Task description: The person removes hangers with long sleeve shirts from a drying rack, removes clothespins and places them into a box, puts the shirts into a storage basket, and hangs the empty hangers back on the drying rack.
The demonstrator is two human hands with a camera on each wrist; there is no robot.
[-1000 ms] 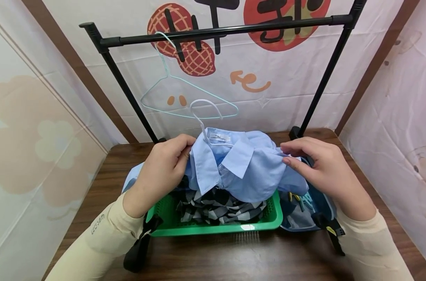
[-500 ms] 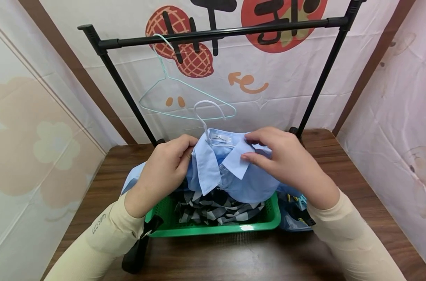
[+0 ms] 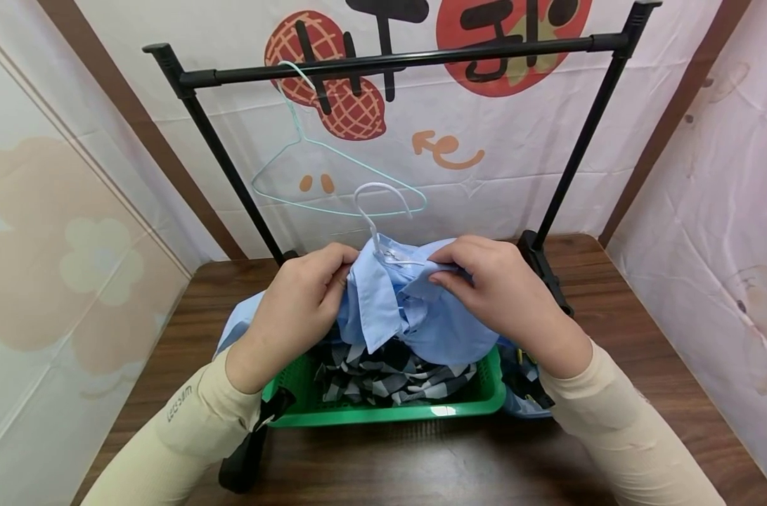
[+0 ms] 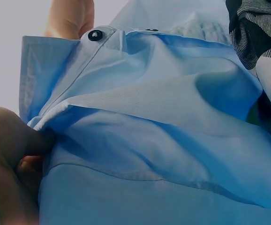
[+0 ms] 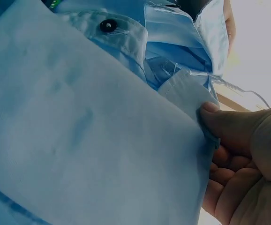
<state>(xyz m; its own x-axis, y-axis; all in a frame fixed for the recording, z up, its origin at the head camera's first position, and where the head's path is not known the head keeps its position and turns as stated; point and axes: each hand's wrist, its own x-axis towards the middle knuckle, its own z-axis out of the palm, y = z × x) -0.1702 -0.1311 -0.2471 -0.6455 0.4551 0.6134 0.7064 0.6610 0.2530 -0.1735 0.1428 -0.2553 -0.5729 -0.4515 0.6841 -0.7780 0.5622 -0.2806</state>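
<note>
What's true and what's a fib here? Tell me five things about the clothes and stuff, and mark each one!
1. The left hand and right hand both hold the blue shirt. True.
2. The basket is red. False: it is green.
3. The mint hanger hangs on the black bar. True.
4. The white hanger hangs on the bar too. False: it sticks up out of the shirt, below the bar.
5. Checked cloth lies in the basket. True.
</note>
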